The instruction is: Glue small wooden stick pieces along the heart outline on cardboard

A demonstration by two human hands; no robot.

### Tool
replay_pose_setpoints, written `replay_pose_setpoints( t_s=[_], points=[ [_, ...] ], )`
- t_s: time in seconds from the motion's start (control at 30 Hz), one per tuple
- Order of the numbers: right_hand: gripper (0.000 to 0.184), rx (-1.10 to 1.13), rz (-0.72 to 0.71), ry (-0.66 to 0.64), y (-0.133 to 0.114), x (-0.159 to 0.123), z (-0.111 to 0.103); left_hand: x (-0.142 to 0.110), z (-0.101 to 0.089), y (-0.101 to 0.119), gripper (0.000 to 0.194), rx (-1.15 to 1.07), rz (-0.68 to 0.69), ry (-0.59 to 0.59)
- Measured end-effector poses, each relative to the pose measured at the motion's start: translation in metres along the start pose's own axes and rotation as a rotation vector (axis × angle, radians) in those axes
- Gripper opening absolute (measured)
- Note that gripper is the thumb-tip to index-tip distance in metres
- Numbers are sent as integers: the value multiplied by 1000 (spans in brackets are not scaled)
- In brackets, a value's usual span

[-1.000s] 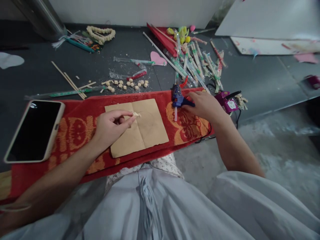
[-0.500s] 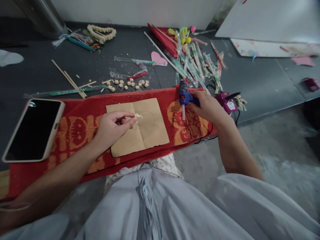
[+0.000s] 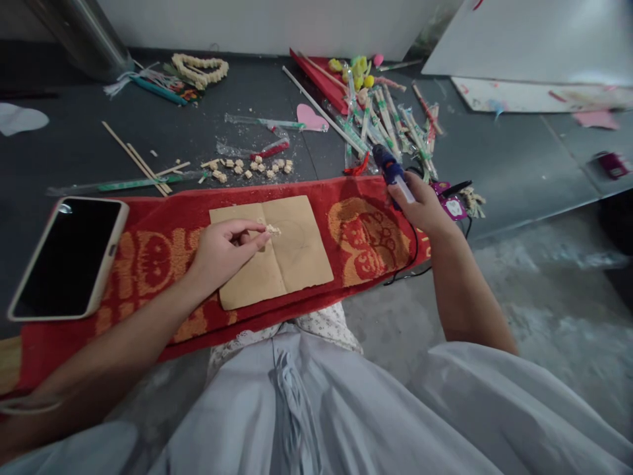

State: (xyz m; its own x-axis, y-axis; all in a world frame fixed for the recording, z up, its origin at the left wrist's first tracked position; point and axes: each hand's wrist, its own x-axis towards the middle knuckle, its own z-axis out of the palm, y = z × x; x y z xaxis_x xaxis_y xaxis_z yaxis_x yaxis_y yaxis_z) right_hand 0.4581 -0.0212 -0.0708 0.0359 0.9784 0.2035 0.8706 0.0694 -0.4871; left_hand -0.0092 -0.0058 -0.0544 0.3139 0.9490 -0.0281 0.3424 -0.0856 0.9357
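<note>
My left hand (image 3: 230, 247) pinches a small joined row of cream-coloured star-shaped pieces (image 3: 271, 229) between thumb and fingers, over a folded sheet of brown paper (image 3: 301, 257). A faint pencil curve shows on the paper. At the right, my right hand (image 3: 420, 201) is closed around a blue glue gun (image 3: 388, 161), with a clear glue stick jutting from its back end and its nozzle pointing away from me. Beneath the paper lies a red and orange towel (image 3: 366, 244). Loose cream pieces (image 3: 257, 165) are scattered just beyond the towel.
A phone (image 3: 69, 257) rests at the towel's left end. Further back are a heart-shaped frame of cream pieces (image 3: 200, 71), thin sticks (image 3: 133, 158), a pink paper heart (image 3: 311, 117) and several wrapped bundles (image 3: 388, 115). A purple box (image 3: 452, 201) sits right of my right hand.
My right hand has moved slightly right and turned the glue gun, which now leans away with its glue stick toward my hand. The left hand has stayed in place.
</note>
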Motion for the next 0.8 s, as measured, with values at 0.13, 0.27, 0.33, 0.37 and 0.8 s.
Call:
replay_pose_setpoints(
  t_s=[0.13,0.27,0.33,0.37,0.8],
  points=[
    [57,-121,-18,-9,-19,-6,2,-1,0,0,37,12,4,-8],
    [51,-155,-69,-105,-47,-13,10,-2,0,2,40,23,-2,-16],
    [52,-160,-78,-125,-56,-15,14,-2,0,3,36,33,-16,-22],
    [53,-157,-81,-125,-59,-16,16,-2,0,4,35,43,-25,-24],
    [92,278,-18,-141,-74,-9,21,-4,-3,15,33,679,-1,-127]
  ],
)
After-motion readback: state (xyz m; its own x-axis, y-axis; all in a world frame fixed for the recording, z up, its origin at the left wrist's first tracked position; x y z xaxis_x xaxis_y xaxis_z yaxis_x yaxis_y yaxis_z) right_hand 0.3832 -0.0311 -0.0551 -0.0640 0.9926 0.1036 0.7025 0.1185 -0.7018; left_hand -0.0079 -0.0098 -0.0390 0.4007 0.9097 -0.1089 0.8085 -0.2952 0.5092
